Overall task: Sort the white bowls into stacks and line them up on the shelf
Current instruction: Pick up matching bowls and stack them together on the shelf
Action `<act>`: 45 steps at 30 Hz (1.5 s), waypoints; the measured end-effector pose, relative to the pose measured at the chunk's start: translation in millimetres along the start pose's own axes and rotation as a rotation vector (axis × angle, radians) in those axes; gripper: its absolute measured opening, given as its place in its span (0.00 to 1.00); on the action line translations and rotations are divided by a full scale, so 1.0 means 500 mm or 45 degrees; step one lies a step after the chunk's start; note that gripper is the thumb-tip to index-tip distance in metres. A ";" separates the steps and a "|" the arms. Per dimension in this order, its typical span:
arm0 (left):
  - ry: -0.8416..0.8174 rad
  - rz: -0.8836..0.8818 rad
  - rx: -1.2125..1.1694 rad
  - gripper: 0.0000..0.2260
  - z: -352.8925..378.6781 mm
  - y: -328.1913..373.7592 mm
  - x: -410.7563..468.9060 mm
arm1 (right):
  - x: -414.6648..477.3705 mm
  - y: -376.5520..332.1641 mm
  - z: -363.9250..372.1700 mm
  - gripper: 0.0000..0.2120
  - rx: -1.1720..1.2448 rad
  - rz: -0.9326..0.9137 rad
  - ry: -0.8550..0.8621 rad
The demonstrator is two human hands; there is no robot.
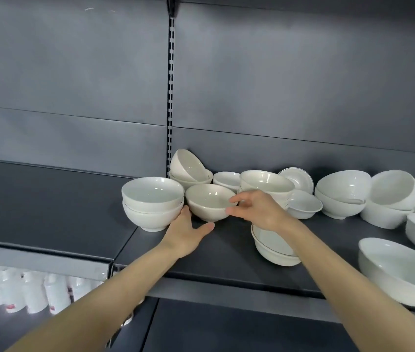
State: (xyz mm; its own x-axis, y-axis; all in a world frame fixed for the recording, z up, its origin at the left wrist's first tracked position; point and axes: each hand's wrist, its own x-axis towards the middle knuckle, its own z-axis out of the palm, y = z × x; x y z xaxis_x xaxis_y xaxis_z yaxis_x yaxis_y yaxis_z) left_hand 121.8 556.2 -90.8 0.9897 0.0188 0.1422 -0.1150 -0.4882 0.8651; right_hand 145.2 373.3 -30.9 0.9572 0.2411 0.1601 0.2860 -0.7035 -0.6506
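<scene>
- Head view: your left hand (188, 231) lies open with its fingers straight. It is slid between a two-bowl stack (153, 203) and a single white bowl (209, 203), and the thumb is spread under that bowl's near side.
- Your right hand (261, 210) pinches the single white bowl's right rim between thumb and forefinger. The bowl stands upright on the dark shelf (214, 252), just beside the two-bowl stack.
- Behind them, a tilted bowl (188, 165) leans inside another against the back panel.
- Under your right wrist sits a gold-rimmed stack (275, 250). More white bowls crowd the shelf to the right, some tipped, with a large bowl (399, 270) at the front edge.
- At lower left, white bottles (33, 288) fill the shelf beneath.
</scene>
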 end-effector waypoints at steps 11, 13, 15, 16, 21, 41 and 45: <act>0.090 0.009 -0.155 0.26 0.017 0.019 -0.020 | 0.023 0.027 0.013 0.11 0.087 -0.108 -0.002; 0.108 0.028 -0.185 0.26 0.018 0.024 -0.033 | 0.019 0.026 0.011 0.09 0.115 -0.120 0.041; 0.115 0.076 -0.222 0.26 0.019 0.023 -0.047 | 0.011 0.020 0.007 0.07 0.154 -0.131 0.075; 0.119 0.099 -0.263 0.25 0.017 0.024 -0.054 | 0.004 0.016 0.004 0.06 0.183 -0.139 0.089; 0.163 0.211 -0.455 0.25 0.009 0.030 -0.070 | -0.049 -0.007 -0.022 0.04 0.310 -0.179 0.158; -0.013 0.417 -0.525 0.31 0.052 0.192 0.048 | -0.100 0.014 -0.228 0.05 0.330 -0.156 0.334; -0.006 0.388 -0.497 0.38 0.082 0.204 0.086 | -0.069 0.049 -0.258 0.05 0.373 -0.110 0.326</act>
State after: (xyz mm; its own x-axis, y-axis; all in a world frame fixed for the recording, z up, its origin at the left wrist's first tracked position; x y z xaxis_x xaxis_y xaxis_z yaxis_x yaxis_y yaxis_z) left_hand 156.4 471.5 -16.4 0.9062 -0.0785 0.4154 -0.4220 -0.1074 0.9002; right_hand 124.9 261.6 43.6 0.9209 0.0907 0.3790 0.3765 -0.4582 -0.8052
